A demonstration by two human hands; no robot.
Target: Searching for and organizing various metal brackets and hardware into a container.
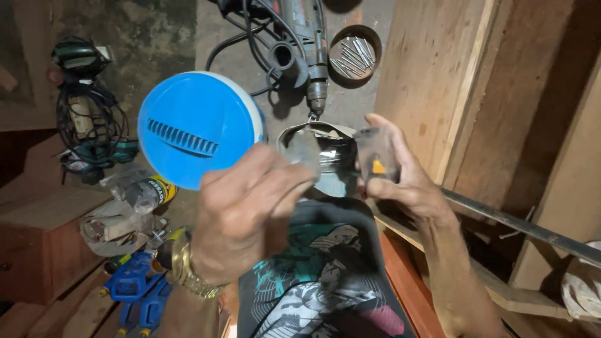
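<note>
My left hand (247, 206), with a gold wristwatch, holds a round blue plastic lid (197, 128) with a ribbed slot, raised and facing me. Its thumb and fingers also pinch a small grey scrap (303, 150); I cannot tell what it is. My right hand (407, 178) grips a small dark see-through box (375, 159) with a yellow mark, just right of the scrap. Between and below the hands sits an open metal tin (335, 169) with its lid bent up.
On the concrete floor behind lie an electric drill (307, 37) with its cable and a round tin of nails (355, 55). Wooden boards (438, 75) and a dark metal bar (519, 225) are on the right. Tangled cables (87, 119), a tube (147, 191) and a blue tool (138, 291) are on the left.
</note>
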